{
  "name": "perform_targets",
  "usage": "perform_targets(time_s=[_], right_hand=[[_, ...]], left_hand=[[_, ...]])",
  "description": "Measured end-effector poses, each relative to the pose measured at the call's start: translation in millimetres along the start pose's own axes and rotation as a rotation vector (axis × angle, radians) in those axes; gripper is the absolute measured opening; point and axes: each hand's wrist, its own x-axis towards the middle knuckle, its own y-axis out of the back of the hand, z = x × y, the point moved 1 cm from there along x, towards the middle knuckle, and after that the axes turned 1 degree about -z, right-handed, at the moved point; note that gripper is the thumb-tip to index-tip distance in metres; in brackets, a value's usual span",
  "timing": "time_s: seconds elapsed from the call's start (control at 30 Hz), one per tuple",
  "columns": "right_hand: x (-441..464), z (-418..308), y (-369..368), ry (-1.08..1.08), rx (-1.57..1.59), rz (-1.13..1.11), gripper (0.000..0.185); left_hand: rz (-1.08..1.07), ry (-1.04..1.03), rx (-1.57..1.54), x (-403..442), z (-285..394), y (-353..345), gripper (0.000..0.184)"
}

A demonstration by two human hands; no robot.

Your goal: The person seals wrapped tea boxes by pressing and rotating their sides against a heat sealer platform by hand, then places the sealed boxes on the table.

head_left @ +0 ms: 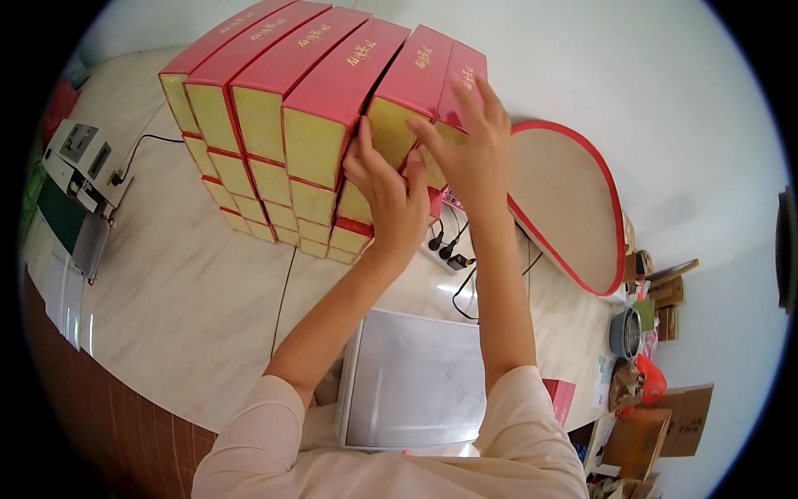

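Red boxes standing stacked on table, tiers looking largely complete; two rightmost columns sitting slightly apart from rest, not yet flush. Left hand bending fingers where columns part, grip unclear; right hand holding fingers loosely spread alongside, contact unclear.

glossy red boxes on a shiny, stone-look tabletop
the boxes' tops look like smooth coated paper, their yellow sides duller; the grey panel has a smooth, softly shiny face, metal or plastic, hard to tell; the shirt is matt cloth, the carton plain brown cardboard, the bag thin plastic, the floor wood-look boards.
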Motion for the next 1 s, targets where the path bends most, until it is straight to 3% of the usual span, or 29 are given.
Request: perform_targets(time_s=[0.07, 0.5, 0.57, 0.6, 0.67, 0.7, 0.77, 0.8, 0.87, 0.97, 1.0], right_hand=[[4.9, 0.4, -10.9, 0.131, -0.282, -0.007, 0.059], [9.0, 38.4, 2.1, 0.135, -0.159, -0.083, 0.053], [11.1, 47.4, 2.1, 0.035, 0.334, -0.050, 0.061], [11.7, 53.4, -0.1, 0.034, 0.335, -0.050, 0.061], [7.6, 76.1, -8.0, -0.556, 0.953, 0.147, 0.068], [4.7, 84.4, -10.5, -0.556, 0.956, 0.147, 0.068], [-1.8, 101.7, -20.2, -0.776, 1.344, -0.117, 0.069], [-0.9, 116.1, -28.3, -0.917, 1.353, -0.119, 0.063], [4.2, 124.0, -35.2, -0.941, 1.438, -0.167, 0.063], [-1.0, 133.3, -44.6, -0.946, 1.493, -0.175, 0.061], [-2.7, 134.3, -42.5, -0.926, 1.468, -0.134, 0.060]], left_hand=[[0.021, -0.017, 0.027, 1.2, 1.0, -0.1, 0.069], [-0.064, -0.048, 0.038, 6.4, -7.2, -9.3, 0.069], [-0.075, 0.028, -0.060, 11.4, -7.6, -10.0, 0.065], [-0.084, 0.103, -0.157, 15.5, -6.6, -8.9, 0.061], [-0.121, 0.138, -0.191, 25.3, -2.5, -3.8, 0.058], [-0.157, 0.172, -0.226, 29.6, -2.4, -3.6, 0.056], [-0.125, 0.142, -0.199, 39.5, -17.5, -11.9, 0.057], [-0.153, 0.219, -0.278, 47.0, -31.0, -16.1, 0.057], [-0.235, 0.354, -0.468, 64.3, -55.9, -28.5, 0.056], [-0.357, 0.386, -0.371, 80.3, -47.5, -40.0, 0.058], [-0.467, 0.408, -0.596, 77.8, -26.0, -34.4, 0.058]])
